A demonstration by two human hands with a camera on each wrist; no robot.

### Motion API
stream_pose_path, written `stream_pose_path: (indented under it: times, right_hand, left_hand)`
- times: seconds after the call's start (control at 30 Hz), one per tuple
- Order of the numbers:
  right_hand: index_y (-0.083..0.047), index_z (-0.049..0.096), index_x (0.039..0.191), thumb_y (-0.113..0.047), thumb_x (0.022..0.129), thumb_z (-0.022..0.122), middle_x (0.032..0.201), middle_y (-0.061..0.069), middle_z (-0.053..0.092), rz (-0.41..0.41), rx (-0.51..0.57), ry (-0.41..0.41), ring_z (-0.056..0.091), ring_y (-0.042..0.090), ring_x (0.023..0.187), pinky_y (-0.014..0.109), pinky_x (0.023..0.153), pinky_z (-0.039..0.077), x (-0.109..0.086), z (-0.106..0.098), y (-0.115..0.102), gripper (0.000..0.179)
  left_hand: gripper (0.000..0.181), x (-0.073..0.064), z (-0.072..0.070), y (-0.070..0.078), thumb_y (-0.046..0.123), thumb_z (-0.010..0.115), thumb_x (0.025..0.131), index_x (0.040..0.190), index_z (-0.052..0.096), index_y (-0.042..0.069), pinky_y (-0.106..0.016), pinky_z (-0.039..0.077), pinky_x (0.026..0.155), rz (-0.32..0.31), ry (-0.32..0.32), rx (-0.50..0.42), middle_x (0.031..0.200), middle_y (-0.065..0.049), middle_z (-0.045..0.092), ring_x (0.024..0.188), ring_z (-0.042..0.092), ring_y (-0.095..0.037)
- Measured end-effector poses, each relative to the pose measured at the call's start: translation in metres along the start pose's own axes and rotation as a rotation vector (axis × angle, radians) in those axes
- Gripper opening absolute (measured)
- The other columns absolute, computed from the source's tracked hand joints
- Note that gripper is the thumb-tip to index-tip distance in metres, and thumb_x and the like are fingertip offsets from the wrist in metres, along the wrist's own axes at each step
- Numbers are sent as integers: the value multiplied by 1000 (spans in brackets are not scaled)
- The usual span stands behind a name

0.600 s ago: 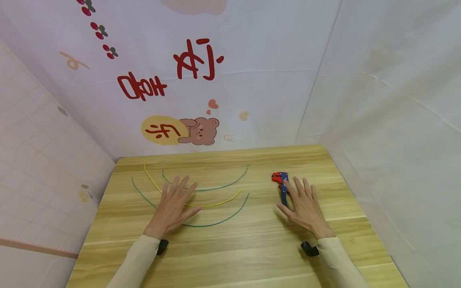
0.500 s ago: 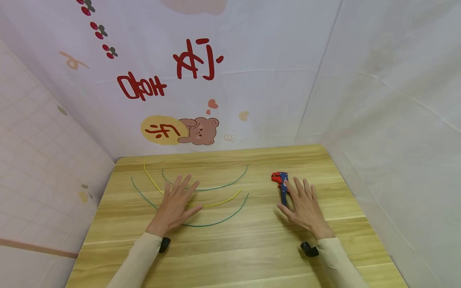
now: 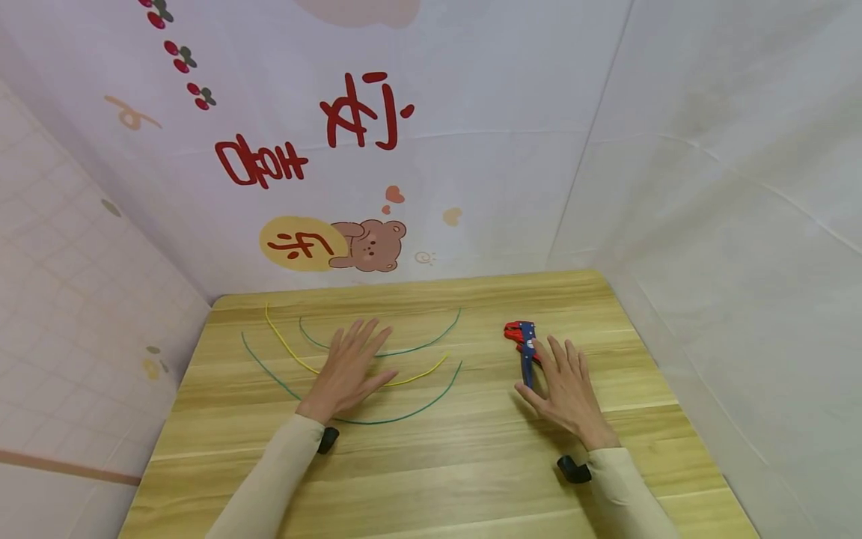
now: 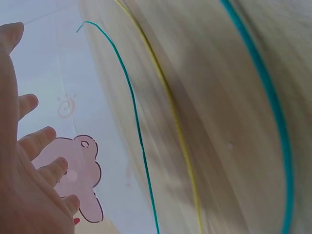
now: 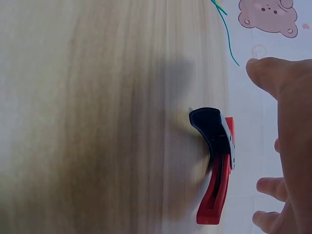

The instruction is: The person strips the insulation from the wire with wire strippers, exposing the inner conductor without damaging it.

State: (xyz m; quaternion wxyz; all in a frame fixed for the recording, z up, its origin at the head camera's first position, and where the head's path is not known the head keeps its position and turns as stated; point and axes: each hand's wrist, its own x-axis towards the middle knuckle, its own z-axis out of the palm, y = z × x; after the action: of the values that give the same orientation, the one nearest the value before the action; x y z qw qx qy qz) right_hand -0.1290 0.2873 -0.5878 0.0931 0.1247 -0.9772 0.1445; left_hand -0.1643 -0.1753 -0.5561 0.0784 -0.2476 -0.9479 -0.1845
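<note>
My left hand (image 3: 346, 370) is spread with straight fingers over three curved wires on the table, holding nothing. The yellow wire (image 3: 412, 379) lies between a far green wire (image 3: 414, 349) and a near green wire (image 3: 404, 418). Parts of them are hidden beneath the hand; the left wrist view shows the wires apart from the palm. On the right, a wire stripper (image 3: 528, 348) with a red head and blue handle lies on the wood. My right hand (image 3: 569, 393), fingers loosely extended, hovers just beside its handle and grips nothing. In the right wrist view the wire stripper's handles (image 5: 219, 161) face the camera.
The wood-grain table (image 3: 431, 479) has a white cloth wall (image 3: 498, 187) behind it, printed with a bear (image 3: 377, 245) and red characters. More cloth closes in both sides. A black wrist camera (image 3: 574, 470) sits under the right forearm, another (image 3: 327, 440) under the left.
My left hand has moved right and slightly forward over the wires. The right hand stays by the wire stripper, almost still. The head view has shifted a little.
</note>
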Motion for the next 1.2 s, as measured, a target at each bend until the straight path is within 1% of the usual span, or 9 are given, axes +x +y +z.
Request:
stream_pose_path:
  times: [0.13, 0.23, 0.37, 0.47, 0.67, 0.83, 1.0, 1.2]
  right_hand:
    - [-10, 41, 174, -55, 98, 81, 178, 32, 39, 9, -3, -11, 31, 64, 164, 82, 132, 24, 0, -1, -1, 97]
    - [-11, 40, 174, -55, 98, 81, 178, 32, 38, 10, -3, -17, 31, 64, 164, 82, 132, 24, 0, -1, -1, 97]
    - [-11, 40, 174, -54, 98, 82, 177, 32, 39, 11, -3, -19, 32, 64, 164, 83, 131, 25, 2, -2, 0, 98]
    - [-10, 40, 175, -55, 98, 81, 178, 31, 38, 16, -4, -28, 31, 64, 164, 82, 132, 24, 3, -3, 1, 98]
    - [-10, 38, 175, -56, 98, 81, 179, 30, 37, 31, 0, -50, 31, 63, 165, 81, 133, 22, 4, -3, 2, 99]
    - [-7, 38, 174, -56, 99, 80, 178, 32, 38, 36, 8, -58, 33, 62, 164, 79, 133, 26, 6, -3, 3, 99]
    - [-5, 39, 173, -54, 99, 81, 176, 34, 39, 36, 30, -62, 36, 62, 162, 77, 132, 30, 8, -2, 5, 99]
    - [-2, 41, 171, -52, 98, 83, 172, 36, 42, 32, 54, -49, 41, 60, 160, 76, 131, 34, 10, 0, 8, 98]
  left_hand:
    - [79, 9, 1, 4, 56, 72, 107, 173, 47, 19, -81, 24, 133, 8, -1, 5, 180, -19, 43, 169, 35, -51]
    - [80, 16, 1, 7, 57, 71, 108, 174, 46, 20, -79, 22, 135, 5, -17, -7, 180, -20, 42, 170, 34, -50]
    - [79, 26, 1, 12, 56, 71, 109, 174, 46, 19, -78, 23, 135, 14, -24, -20, 180, -21, 43, 170, 34, -50]
    - [78, 33, 3, 15, 55, 71, 109, 173, 47, 17, -80, 26, 133, 25, -18, -23, 178, -22, 44, 169, 35, -51]
    - [76, 45, 9, 21, 53, 69, 111, 173, 46, 16, -79, 23, 135, 14, -44, -61, 180, -23, 41, 170, 33, -52]
    - [75, 51, 11, 25, 56, 65, 112, 173, 46, 17, -78, 22, 136, 13, -64, -63, 181, -21, 40, 172, 30, -50]
    - [74, 57, 13, 29, 56, 64, 113, 174, 45, 18, -78, 22, 136, 7, -78, -64, 183, -19, 37, 173, 29, -48]
    - [72, 67, 19, 36, 53, 64, 114, 173, 46, 16, -79, 24, 135, 25, -84, -88, 181, -22, 40, 171, 31, -50]
